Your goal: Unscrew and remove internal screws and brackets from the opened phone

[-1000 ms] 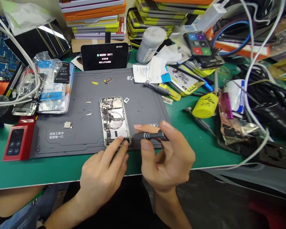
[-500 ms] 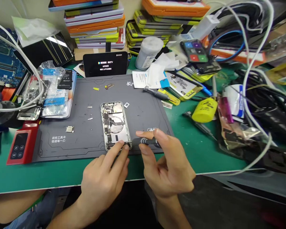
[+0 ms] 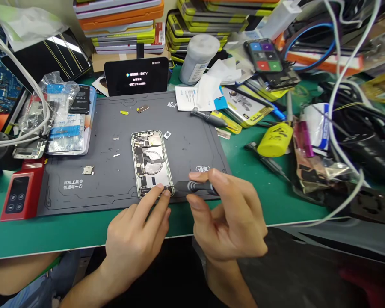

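Observation:
An opened phone (image 3: 151, 161) with its insides showing lies upright in the middle of a dark grey work mat (image 3: 93, 179). My left hand (image 3: 136, 237) rests two stretched fingers on the phone's bottom edge, holding it down. My right hand (image 3: 229, 218) pinches a dark screwdriver (image 3: 194, 186) that lies nearly level, its tip at the phone's lower right corner. Small loose parts (image 3: 88, 170) and a SIM tray (image 3: 167, 135) lie on the mat around the phone.
A small screen (image 3: 136, 76) stands at the mat's far edge. A red device (image 3: 16, 196) sits left, bagged parts (image 3: 62, 115) behind it. Another screwdriver (image 3: 208, 117), a yellow tool (image 3: 274, 140), papers and tangled cables (image 3: 349, 128) crowd the right. Stacked cases (image 3: 122, 23) line the back.
The view has shifted slightly. My hands stay at the phone's bottom edge, and the fingers of my right hand have shifted a little along the screwdriver's handle.

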Motion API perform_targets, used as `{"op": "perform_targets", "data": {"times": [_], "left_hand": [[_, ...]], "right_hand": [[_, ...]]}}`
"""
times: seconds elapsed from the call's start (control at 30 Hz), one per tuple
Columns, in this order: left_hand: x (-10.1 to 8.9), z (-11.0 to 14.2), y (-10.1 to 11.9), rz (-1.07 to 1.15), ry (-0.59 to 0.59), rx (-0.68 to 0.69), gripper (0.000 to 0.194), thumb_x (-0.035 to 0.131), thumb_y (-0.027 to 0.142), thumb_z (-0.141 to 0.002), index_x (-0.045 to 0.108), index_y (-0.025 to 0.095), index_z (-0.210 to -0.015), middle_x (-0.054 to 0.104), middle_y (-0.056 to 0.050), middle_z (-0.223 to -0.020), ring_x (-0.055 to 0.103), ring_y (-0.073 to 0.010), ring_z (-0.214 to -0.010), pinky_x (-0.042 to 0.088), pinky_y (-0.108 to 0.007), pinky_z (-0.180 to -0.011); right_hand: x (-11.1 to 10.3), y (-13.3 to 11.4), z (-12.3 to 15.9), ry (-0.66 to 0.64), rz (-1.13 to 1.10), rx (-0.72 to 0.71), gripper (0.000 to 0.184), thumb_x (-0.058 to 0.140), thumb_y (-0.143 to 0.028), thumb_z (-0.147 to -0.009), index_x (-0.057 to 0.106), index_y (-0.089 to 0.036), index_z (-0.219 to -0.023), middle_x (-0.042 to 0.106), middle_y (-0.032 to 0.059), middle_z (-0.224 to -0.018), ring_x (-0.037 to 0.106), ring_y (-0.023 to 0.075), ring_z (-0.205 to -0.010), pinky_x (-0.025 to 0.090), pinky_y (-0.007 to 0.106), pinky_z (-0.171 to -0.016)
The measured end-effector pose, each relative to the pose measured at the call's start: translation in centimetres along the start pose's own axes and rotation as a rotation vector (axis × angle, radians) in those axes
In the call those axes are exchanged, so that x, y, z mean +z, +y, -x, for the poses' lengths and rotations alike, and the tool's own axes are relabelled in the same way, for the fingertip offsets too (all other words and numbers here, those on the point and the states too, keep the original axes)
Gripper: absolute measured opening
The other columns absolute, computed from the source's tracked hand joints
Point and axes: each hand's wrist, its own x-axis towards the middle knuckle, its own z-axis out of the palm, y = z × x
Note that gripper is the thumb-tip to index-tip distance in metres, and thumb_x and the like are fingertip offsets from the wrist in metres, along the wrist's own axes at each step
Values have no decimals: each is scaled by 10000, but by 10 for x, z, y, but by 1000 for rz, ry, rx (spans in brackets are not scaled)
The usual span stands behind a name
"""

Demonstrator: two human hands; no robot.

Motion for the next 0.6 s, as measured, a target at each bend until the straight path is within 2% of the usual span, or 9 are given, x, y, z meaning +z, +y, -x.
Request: {"op": "perform_targets", "data": {"times": [0.13, 0.3, 0.4, 0.5, 0.6], "left_hand": [[0, -1, 0, -13, 3, 7, 252, 631, 140, -1077, 748, 133, -1300, 808, -63, -1330, 813, -170, -842, 601, -327, -683], [-1, -2, 0, -30, 2, 14, 250, 641, 154, -1078, 756, 133, -1299, 808, -60, -1332, 811, -166, -832, 597, -330, -679], [-1, -1, 0, -22, -8, 7, 262, 651, 155, -1073, 751, 139, -1314, 803, -55, -1345, 809, -164, -831, 599, -331, -684], [0, 0, -1, -12, -13, 4, 272, 656, 151, -1067, 745, 141, -1324, 801, -52, -1351, 805, -163, -821, 602, -333, -687], [1, 0, -1, -7, -19, -1, 271, 652, 150, -1067, 745, 139, -1321, 796, -53, -1362, 805, -167, -826, 603, -335, -684]], "right_hand": [[0, 1, 1, 0, -13, 49, 615, 757, -47, -971, 648, -269, -1534, 796, 63, -1121, 789, 226, -944, 711, 377, -797], [2, 1, 4, -18, -163, 127, 688, 640, 58, -953, 603, -250, -1567, 812, 78, -1206, 828, 255, -990, 714, 456, -826], [3, 1, 4, -25, -202, 109, 719, 591, 101, -932, 577, -211, -1579, 807, 95, -1272, 839, 262, -1039, 714, 468, -839], [3, 2, 3, -36, -254, 103, 724, 659, 71, -918, 563, -192, -1586, 804, 114, -1286, 839, 271, -1054, 716, 473, -849], [3, 3, 1, -75, -264, 144, 728, 700, 28, -930, 551, -230, -1594, 822, 103, -1250, 834, 271, -1062, 712, 488, -873]]}}
